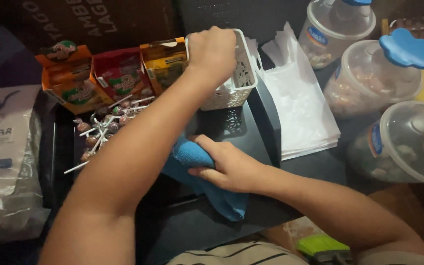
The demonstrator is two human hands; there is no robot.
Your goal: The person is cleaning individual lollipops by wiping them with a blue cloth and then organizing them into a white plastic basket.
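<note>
At far left a plastic bag (1, 162) is cut off by the frame edge. Next to it, loose lollipops (101, 130) lie heaped in a dark tray, sticks pointing every way, below three candy boxes (119, 73) leaning back. Your left hand (213, 51) is clenched over the rim of the white basket (241, 78), tipping it up; its contents are hidden. Below, your right hand (226, 167) presses flat on the blue cloth (207, 181), which runs lengthwise toward you on the black shelf (251, 137). Stacked white bags (298, 113) and lidded jars (374, 78) crowd the right.
</note>
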